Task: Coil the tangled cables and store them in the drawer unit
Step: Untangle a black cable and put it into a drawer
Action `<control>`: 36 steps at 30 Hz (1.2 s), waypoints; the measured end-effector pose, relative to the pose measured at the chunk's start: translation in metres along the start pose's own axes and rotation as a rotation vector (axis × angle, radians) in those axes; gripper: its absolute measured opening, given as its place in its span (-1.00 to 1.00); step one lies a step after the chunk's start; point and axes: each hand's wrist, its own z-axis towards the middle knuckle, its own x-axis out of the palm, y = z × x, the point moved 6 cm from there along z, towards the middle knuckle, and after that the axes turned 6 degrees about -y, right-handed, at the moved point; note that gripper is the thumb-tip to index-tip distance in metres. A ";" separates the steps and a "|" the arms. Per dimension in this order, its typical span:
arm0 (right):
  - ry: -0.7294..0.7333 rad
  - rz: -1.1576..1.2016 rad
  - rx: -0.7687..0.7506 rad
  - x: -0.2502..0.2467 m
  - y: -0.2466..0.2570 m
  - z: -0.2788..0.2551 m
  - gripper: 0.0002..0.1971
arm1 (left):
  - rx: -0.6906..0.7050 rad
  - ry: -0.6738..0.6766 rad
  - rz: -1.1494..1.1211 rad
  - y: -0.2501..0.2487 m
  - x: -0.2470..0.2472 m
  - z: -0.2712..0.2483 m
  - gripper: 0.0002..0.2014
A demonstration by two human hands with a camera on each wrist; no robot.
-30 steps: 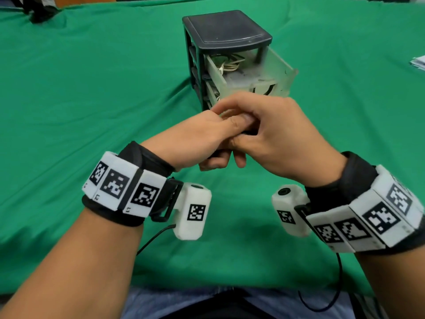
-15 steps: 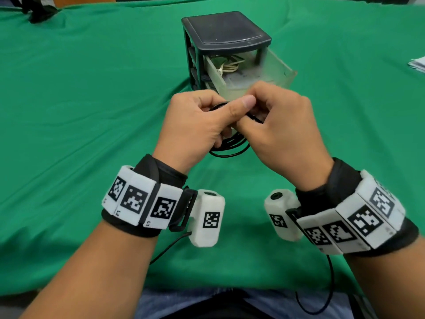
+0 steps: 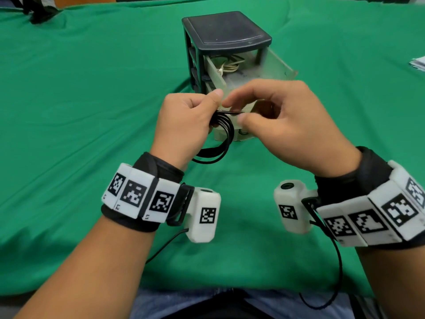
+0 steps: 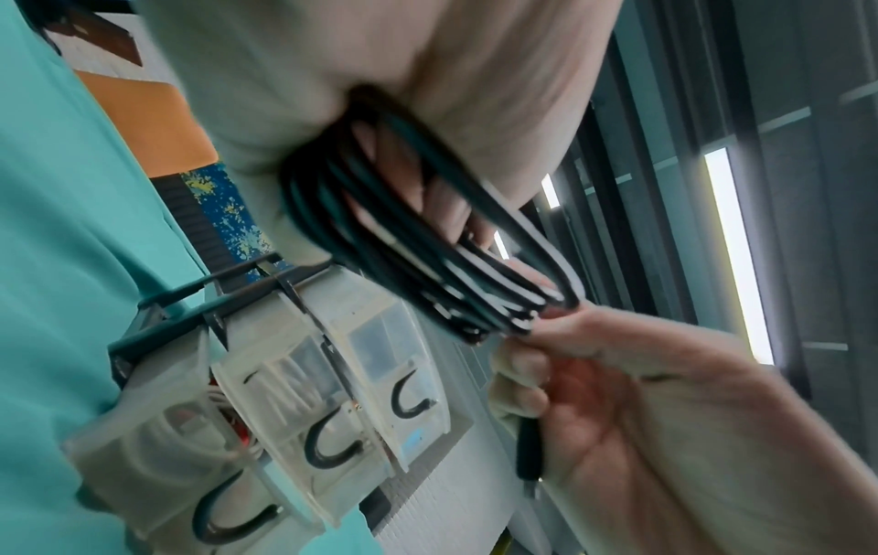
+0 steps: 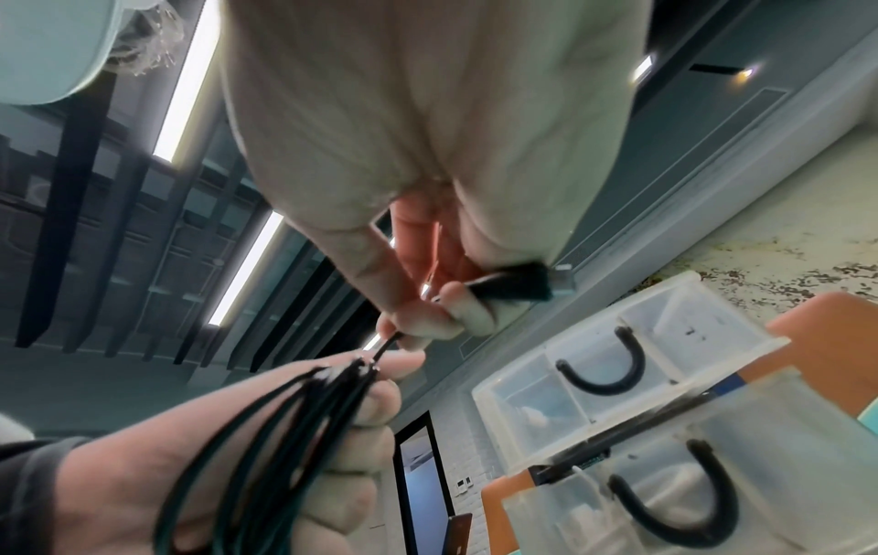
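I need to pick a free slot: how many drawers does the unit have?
3 drawers, stacked in the unit, fronts side by side in the left wrist view. The top drawer is pulled out; none seems hidden.

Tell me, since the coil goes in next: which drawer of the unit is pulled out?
The top drawer, directly under the black lid, with a pale cable inside; the lower ones sit pushed in.

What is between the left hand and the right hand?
A short stretch of the black cable runs from the coil gripped by the left hand to the right hand, seen in the head view.
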 end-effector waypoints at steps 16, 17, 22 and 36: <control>-0.033 0.121 0.199 0.010 -0.018 0.002 -0.82 | 0.050 -0.019 -0.130 -0.007 0.002 -0.001 -0.50; -0.024 0.133 0.220 0.011 -0.017 0.001 -0.76 | 0.059 -0.036 -0.111 -0.006 0.001 0.000 -0.49; -0.020 0.210 0.284 0.013 -0.014 -0.001 -0.77 | 0.132 -0.085 -0.012 -0.007 0.001 0.000 -0.46; 0.093 0.387 0.333 0.022 -0.008 -0.007 -0.40 | 0.099 -0.044 -0.017 0.002 0.008 -0.002 -0.48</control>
